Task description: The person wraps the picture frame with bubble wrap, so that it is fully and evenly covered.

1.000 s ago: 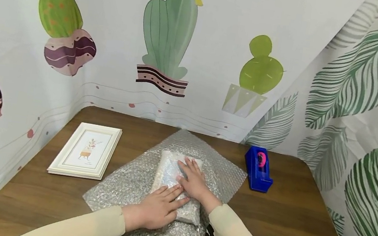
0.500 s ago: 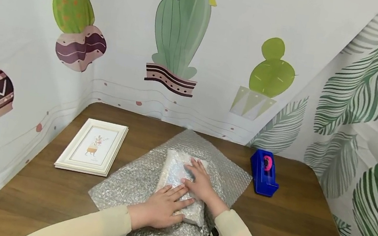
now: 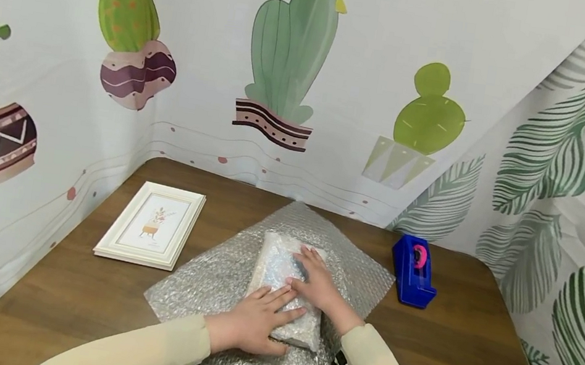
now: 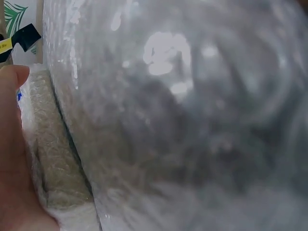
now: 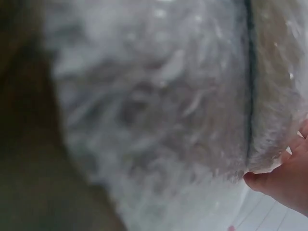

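A flat rectangular item wrapped in bubble wrap (image 3: 280, 324) lies on a larger spread sheet of bubble wrap (image 3: 205, 285); a pale bluish patch shows through its top. My left hand (image 3: 256, 321) rests on its near left part, fingers straight and spread. Farther up, on its right side, my right hand (image 3: 315, 279) lies on the top. Its thumb reaches toward the left hand's fingertips. The left wrist view has the package's side (image 4: 55, 139) beside the left hand, with loose wrap filling much of the picture. In the right wrist view, the right thumb touches the package's edge.
On the table's left side lies a white picture frame (image 3: 133, 252) with a plant drawing. A blue tape dispenser (image 3: 413, 280) with a pink core stands at the right, close to the sheet's right corner. Patterned cloth (image 3: 356, 91) hangs behind the brown table (image 3: 450, 336).
The head view has turned slightly left, so everything sits farther right in the picture. Both hands stay on the wrapped item in nearly the same pose.
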{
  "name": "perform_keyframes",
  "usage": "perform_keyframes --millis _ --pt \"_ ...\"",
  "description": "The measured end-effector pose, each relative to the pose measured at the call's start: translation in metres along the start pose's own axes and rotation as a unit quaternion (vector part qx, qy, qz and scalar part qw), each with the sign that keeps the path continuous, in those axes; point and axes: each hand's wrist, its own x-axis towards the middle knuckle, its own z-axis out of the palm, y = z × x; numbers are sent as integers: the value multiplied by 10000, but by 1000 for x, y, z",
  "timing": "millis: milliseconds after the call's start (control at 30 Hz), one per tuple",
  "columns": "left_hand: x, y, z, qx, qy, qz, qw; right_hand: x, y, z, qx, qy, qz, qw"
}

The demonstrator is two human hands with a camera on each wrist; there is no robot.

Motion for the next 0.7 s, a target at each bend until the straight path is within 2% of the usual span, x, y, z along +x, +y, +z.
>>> perform_keyframes --millis 233,367,433,500,600,700 --pt "3 2 -1 111 -148 68 9998 -6 -2 -10 65 -187 187 9996" --pt "4 4 2 113 -220 93 9997 -21 0 -29 158 -183 296 9993" --pt "3 5 3 44 -266 96 9996 -31 6 -47 250 74 373 9990" --pt "3 7 4 -73 -288 95 9995 -41 14 -70 364 505 546 9966" --pt "4 7 3 -166 -291 78 9994 -55 30 -107 393 1185 873 9883" --pt "4 7 3 -151 -304 93 9994 -69 49 -137 210 1491 1305 9799"
